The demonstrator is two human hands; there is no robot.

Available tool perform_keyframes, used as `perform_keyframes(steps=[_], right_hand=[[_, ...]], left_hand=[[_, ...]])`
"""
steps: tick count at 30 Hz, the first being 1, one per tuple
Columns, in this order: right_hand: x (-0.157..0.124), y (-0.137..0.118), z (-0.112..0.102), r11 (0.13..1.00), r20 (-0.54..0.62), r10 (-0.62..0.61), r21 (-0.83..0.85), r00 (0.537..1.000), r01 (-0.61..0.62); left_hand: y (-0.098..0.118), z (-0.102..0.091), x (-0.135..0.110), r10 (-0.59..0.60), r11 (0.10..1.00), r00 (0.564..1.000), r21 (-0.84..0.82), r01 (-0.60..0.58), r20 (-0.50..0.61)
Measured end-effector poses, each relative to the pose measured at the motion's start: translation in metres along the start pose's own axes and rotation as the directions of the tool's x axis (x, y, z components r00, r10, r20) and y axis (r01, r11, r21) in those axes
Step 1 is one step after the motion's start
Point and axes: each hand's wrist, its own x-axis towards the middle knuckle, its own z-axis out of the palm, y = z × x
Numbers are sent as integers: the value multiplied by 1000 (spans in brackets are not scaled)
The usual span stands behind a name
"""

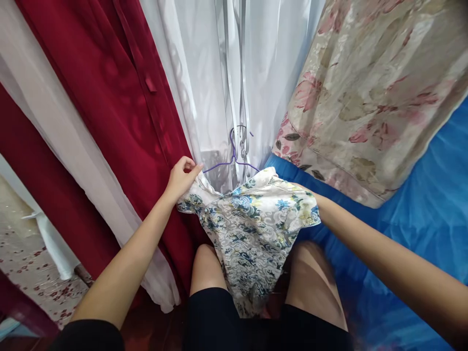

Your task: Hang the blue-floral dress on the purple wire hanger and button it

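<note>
A short-sleeved floral dress (252, 234) in white, grey, blue and yellow hangs in front of me on a purple hanger (234, 158). My left hand (183, 178) pinches the dress at its left shoulder, close to that end of the hanger, with thumb and fingers closed. On the other side, my right forearm (340, 214) runs behind the right sleeve. The fabric hides my right hand, so its fingers do not show. Above the dress the hanger's hook stands free against white cloth. The lower part of the dress hangs between my knees.
Long red cloth (120, 97) and pale sheer cloth (87, 161) hang at the left. White drapery (197, 73) with narrow straps fills the back. At the right hang a beige garment with pink flowers (365, 107) and a blue gathered fabric (431, 195). Dark floor (164, 329) shows below.
</note>
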Motion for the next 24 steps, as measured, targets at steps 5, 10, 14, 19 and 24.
perform_keyframes(steps=[5,10,14,19,24], right_hand=[[-34,15,-22,916,115,204,329,972,-231],[-36,-12,-31,944,-116,79,327,990,-37],[-33,-60,-3,949,-174,-57,297,983,108],[-90,-91,55,932,484,-283,-64,828,356],[-110,-72,77,620,656,-323,-398,682,676]], left_hand=[[18,-2,-29,71,990,991,117,-84,115],[30,0,-31,113,969,994,223,-111,3],[29,0,-13,112,956,990,281,-85,-82],[4,2,-9,-105,994,954,-37,98,-280],[23,21,-29,-279,821,957,-537,193,-83]])
